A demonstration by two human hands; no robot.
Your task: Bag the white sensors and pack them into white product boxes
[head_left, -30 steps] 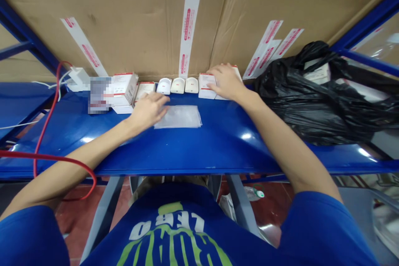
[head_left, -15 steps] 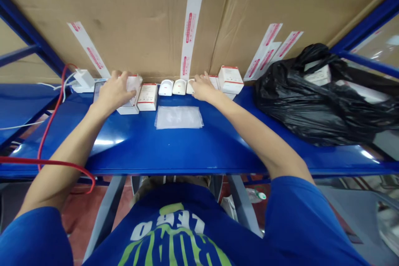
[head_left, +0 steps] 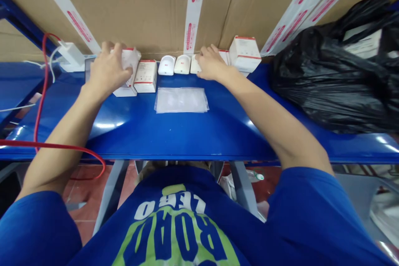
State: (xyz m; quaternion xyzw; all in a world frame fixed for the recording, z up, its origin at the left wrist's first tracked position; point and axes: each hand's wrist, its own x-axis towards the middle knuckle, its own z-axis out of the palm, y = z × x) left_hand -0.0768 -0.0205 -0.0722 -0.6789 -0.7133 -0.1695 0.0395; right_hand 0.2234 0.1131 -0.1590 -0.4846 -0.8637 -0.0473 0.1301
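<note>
My left hand [head_left: 107,68] rests at the white boxes on the left, fingers spread, thumb toward the right. Under it is a white box with a red edge [head_left: 132,62], a clear plastic sheet or bag over it. A similar white box [head_left: 145,76] stands just to its right. Along the back are white curved sensor-like devices [head_left: 166,65]. My right hand [head_left: 210,63] has its fingers curled around the rightmost device [head_left: 194,65], partly hiding it. Flat clear plastic bags [head_left: 181,100] lie in front of the row.
Further right stands a white box [head_left: 245,54], and a bulging black plastic bag [head_left: 336,79] holds more boxes. A white plug adapter [head_left: 71,54] and a red cable [head_left: 40,120] are on the left. Cardboard [head_left: 137,8] backs the blue table [head_left: 174,137].
The camera view has shifted, so the table sits higher and looks slightly larger. Both hands stay at the same spots, with little visible movement.
</note>
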